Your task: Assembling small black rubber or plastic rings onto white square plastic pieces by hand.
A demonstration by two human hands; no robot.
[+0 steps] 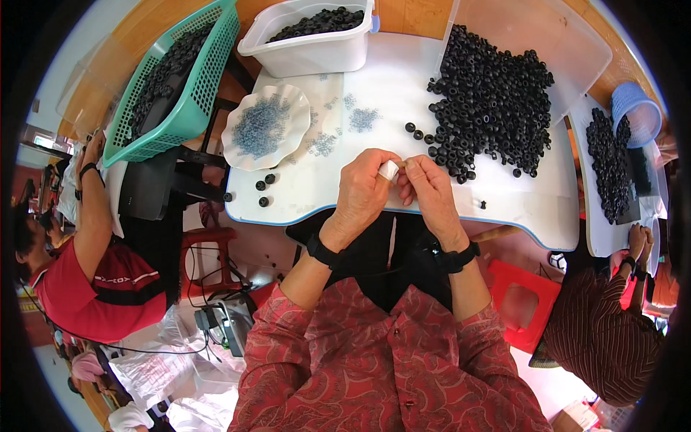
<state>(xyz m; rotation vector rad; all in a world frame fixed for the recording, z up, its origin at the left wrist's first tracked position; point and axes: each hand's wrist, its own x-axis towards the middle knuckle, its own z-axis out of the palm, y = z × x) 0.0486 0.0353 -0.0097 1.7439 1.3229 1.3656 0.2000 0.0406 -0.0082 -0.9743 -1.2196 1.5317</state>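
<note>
The white table spreads ahead of both hands, its near edge curving just under the wrists, which probably lets the forearms rest while the fingers work. A big heap of black rings lies ahead and to the right of the right hand, close enough to draw from. The green basket and white tub sit farther off, beyond the left hand. A scalloped white dish of small clear beads stands just ahead-left. The bare strip between dish and heap leaves open room straight ahead of the knuckles. The left hand pinches a small white piece; the right hand's fingertips close against it from the other side, at chest centre.
</note>
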